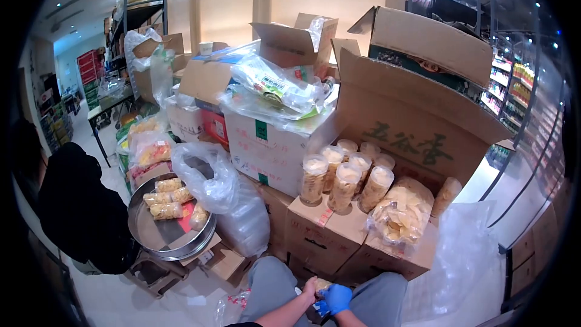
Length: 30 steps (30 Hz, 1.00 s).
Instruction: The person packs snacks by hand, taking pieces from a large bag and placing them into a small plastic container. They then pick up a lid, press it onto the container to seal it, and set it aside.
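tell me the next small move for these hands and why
Probably steady the tan item with the bare left hand so the gloved right hand can work on it: both hands meet there, between the knees, and hide much of it.

Over there, the person's grey-trousered knees [269, 284] are parted, and between them the bare left hand [310, 288] and the blue-gloved right hand [338, 298] meet close together, fingers bent inward. The bare left forearm [281, 315] slants in from a black sleeve [247, 324]; the right forearm [347, 319] runs steeper.
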### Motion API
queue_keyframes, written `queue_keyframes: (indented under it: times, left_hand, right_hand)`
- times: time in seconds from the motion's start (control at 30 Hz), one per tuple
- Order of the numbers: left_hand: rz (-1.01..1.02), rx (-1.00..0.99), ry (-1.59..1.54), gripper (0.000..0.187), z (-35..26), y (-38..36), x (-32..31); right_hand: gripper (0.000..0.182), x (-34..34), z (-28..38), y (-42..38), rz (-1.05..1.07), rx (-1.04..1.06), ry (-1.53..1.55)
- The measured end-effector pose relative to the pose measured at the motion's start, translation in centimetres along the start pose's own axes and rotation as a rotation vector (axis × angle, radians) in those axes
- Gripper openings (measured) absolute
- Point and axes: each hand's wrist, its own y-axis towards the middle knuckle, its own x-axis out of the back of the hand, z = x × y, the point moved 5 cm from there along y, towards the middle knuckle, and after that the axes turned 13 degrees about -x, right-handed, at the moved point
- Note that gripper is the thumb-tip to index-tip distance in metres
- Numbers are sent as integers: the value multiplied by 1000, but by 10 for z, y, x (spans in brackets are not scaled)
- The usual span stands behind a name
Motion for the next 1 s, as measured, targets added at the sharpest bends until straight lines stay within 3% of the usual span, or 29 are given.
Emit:
queue_keyframes:
  times: [0.23,0.33,0.37,0.63,0.8,1.0]
  left_hand:
    - [21,21,30,36,-13,-25,-2]
    - [-105,-29,54,39,-8,-9,11]
    - [-75,-17,28,40,-20,-38,-2]
    - [18,-25,77,40,-26,-36,-7]
    - [163,-21,-85,42,-28,-41,-25]
    - [124,-12,-129,47,-27,-51,-31]
  right_hand:
    - [30,-5,1,-3,20,-15,48]
    - [29,-10,2,-2,31,11,-19]
    - [30,-15,1,-1,51,-4,-42]
    - [36,0,8,-9,-7,64,10]
    - [34,7,7,-12,-47,89,119]
    - [30,30,13,-19,-20,155,120]
